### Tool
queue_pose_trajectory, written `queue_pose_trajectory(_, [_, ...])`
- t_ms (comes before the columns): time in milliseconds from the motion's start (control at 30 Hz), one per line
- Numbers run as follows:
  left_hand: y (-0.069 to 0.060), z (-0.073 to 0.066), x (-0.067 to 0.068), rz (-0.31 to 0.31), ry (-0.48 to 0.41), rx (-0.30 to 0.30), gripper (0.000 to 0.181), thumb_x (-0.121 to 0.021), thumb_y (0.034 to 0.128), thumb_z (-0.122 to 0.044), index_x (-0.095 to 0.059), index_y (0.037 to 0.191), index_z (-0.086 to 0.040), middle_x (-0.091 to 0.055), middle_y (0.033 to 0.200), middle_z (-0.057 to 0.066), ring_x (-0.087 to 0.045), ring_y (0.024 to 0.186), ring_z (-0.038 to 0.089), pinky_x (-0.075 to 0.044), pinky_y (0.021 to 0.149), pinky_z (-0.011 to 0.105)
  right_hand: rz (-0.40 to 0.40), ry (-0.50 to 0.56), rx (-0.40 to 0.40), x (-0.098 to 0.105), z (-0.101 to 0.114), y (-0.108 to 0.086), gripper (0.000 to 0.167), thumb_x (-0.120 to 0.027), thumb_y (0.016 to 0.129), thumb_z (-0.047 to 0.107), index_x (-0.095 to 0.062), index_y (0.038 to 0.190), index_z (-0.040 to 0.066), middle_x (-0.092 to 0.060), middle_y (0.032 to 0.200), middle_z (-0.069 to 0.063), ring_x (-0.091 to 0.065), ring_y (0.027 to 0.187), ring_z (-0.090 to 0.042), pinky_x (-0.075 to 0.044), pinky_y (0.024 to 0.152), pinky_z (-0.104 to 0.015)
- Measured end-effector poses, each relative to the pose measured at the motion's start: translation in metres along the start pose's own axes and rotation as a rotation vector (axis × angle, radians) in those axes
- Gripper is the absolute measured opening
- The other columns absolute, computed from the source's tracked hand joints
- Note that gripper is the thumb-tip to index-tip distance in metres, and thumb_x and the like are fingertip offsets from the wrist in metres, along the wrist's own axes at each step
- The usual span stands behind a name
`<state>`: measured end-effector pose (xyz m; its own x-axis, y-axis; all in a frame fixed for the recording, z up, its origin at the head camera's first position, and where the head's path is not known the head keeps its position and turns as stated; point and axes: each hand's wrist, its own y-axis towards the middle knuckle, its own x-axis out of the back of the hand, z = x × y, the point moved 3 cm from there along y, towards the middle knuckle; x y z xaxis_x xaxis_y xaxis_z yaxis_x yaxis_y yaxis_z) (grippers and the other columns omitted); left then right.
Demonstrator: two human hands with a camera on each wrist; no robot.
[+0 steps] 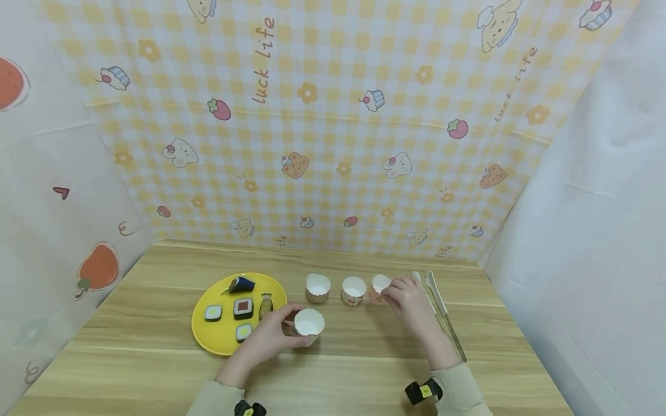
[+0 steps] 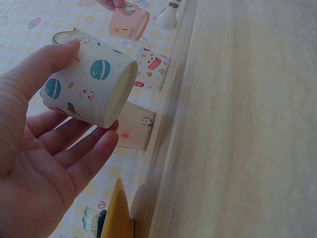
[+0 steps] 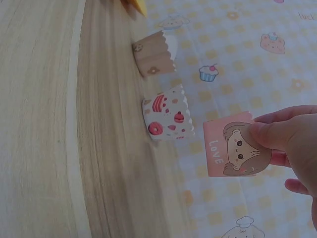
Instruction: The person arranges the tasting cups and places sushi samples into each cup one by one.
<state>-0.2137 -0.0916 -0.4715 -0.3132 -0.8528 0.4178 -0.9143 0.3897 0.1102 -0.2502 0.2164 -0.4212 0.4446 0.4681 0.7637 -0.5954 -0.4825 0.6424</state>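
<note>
My left hand (image 1: 270,338) grips a white paper cup (image 1: 309,323) between thumb and fingers; in the left wrist view that cup (image 2: 94,82) shows teal macarons and is tilted. The thumb and fingers of my right hand (image 1: 411,303) pinch the rim of a pink cup (image 1: 380,284), which bears a girl's face and "LOVE" in the right wrist view (image 3: 230,148). Between the hands, farther back, stand a brown cup (image 1: 318,288) and a white cup with red sweets (image 1: 354,290).
A yellow plate (image 1: 210,338) with several sushi pieces lies left, close to my left hand. Two long white-and-metal utensils (image 1: 447,318) lie beside my right hand. A patterned cloth (image 1: 322,133) hangs behind the wooden table.
</note>
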Motion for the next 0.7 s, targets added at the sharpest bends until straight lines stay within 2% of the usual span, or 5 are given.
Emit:
queue_pose_trajectory(333, [0.001,0.001,-0.001,0.003,0.011,-0.001,0.064,-0.082,0.0743,-0.037,-0.056,0.128,-0.014,-0.06,0.117,-0.001,-0.059,0.095,0.016,-0.051,0.08,0.03,0.017,0.01,-0.058,-0.009,-0.014,-0.01,0.01,-0.08,0.074,0.006,-0.072,0.08,0.01,-0.066,0.082,0.001,-0.058,0.087,-0.023,-0.043,0.086,-0.046])
queue_pose_trajectory(700, [-0.001,0.0,0.0,-0.007,0.018,0.001,0.066,-0.082,0.0738,-0.039,-0.056,0.129,-0.013,-0.061,0.114,-0.003,-0.058,0.097,0.016,-0.05,0.08,0.03,0.024,-0.007,-0.081,-0.024,-0.028,-0.018,0.013,-0.082,0.072,0.005,-0.072,0.079,0.01,-0.065,0.083,0.0,-0.058,0.088,-0.025,-0.043,0.088,-0.05])
